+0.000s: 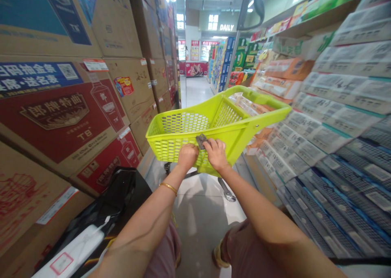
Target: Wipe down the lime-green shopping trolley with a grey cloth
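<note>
A small crumpled grey rag lies against the near side of a lime-green plastic shopping cart, just under its rim. My right hand is closed on the rag, pinching it from the right. My left hand, curled into a fist, presses at the cart's perforated wall just left of the rag. What its fingers hold, if anything, is hidden. The cart's basket stands sideways before me, with its handle at the right.
Stacked cardboard cartons wall the left side. Packs of paper goods are piled at the right. A black bag and a white box-like object are at the lower left. A cart wheel rests on the tiled floor.
</note>
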{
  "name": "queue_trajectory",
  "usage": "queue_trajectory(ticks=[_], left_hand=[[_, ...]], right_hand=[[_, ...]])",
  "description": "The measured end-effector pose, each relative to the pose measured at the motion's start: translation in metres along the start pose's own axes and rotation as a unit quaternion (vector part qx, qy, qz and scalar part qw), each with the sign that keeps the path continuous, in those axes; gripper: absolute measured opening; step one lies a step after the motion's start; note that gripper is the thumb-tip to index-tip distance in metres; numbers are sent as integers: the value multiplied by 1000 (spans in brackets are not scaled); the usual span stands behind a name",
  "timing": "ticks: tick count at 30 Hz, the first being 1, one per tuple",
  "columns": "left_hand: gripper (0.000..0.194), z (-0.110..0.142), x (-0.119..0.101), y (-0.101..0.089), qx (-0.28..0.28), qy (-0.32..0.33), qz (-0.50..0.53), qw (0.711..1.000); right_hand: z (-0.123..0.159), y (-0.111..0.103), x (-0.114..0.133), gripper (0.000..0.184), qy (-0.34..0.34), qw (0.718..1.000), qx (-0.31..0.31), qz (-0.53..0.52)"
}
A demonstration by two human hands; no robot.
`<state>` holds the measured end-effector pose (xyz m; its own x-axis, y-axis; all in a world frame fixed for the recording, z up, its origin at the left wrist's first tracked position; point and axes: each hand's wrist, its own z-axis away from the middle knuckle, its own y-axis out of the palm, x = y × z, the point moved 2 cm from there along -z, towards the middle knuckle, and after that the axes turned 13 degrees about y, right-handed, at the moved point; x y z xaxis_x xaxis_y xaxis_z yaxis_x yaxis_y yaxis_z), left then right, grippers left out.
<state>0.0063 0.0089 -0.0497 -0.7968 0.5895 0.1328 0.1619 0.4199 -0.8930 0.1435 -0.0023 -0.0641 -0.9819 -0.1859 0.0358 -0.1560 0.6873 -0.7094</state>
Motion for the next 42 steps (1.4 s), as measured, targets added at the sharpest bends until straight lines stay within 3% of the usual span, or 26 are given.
queue_trajectory(ticks=[4,6,9,13,16,25,32,37,42], left_hand=[[25,1,-1,-2,6,-2,5,1000],[24,1,-1,-2,-2,1,9,1000],[26,1,1,1,-8,0,19,1000],[32,0,2,4,-11,2,11,1000],[34,2,2,3,-16,5,3,1000],[25,6,3,-4,28,27,32,999],[26,26,21,-18,-6,15,63,998],[28,36,33,-25,-9,-43,32,999],[29,34,30,-19,15,-54,23,998]], right_hand=[[20,10,3,27,-78,993,83,10],[23,11,5,25,-105,990,96,8],[10,3,5,26,-72,996,45,-2],[-22,-15,4,29,53,995,-76,-29],[-32,-18,8,29,72,991,-107,-41],[-2,-4,15,30,4,1000,9,-5],[16,-1,10,31,-48,996,75,0],[2,-12,15,33,4,999,32,-24],[-20,-22,28,35,35,997,-48,-56]])
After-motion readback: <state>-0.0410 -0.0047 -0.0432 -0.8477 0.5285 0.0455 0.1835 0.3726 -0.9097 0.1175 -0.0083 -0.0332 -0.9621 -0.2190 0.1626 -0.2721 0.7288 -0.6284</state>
